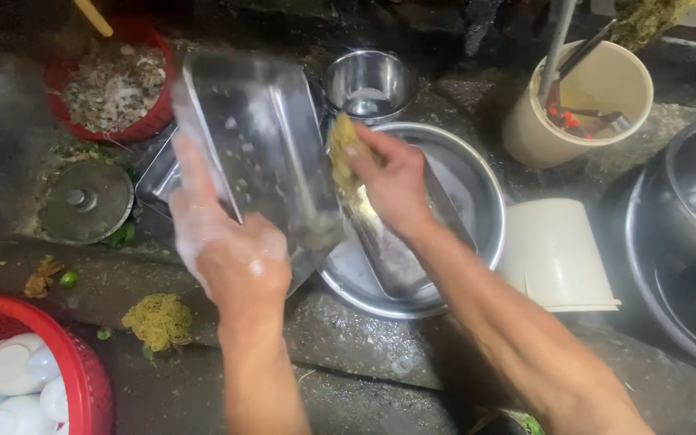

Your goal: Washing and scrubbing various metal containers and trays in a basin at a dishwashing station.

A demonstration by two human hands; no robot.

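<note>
My left hand (223,242), wet with soap, grips a rectangular steel tray (263,141) by its near edge and holds it tilted up. My right hand (392,181) clutches a yellow scrub pad (344,149) and presses it against the tray's right rim. Under both hands lies a wide round steel basin (481,193) with another flat steel tray (388,254) resting in it.
A small steel bowl (370,84) stands behind the basin. A red basket of food scraps (114,89) and a round lid (86,201) are at the left. A cream bucket with utensils (582,101), an overturned cream tub (557,254) and large steel pots (690,234) are at the right. A red basket of white cups (22,374) and a loose scrub pad (159,321) sit near.
</note>
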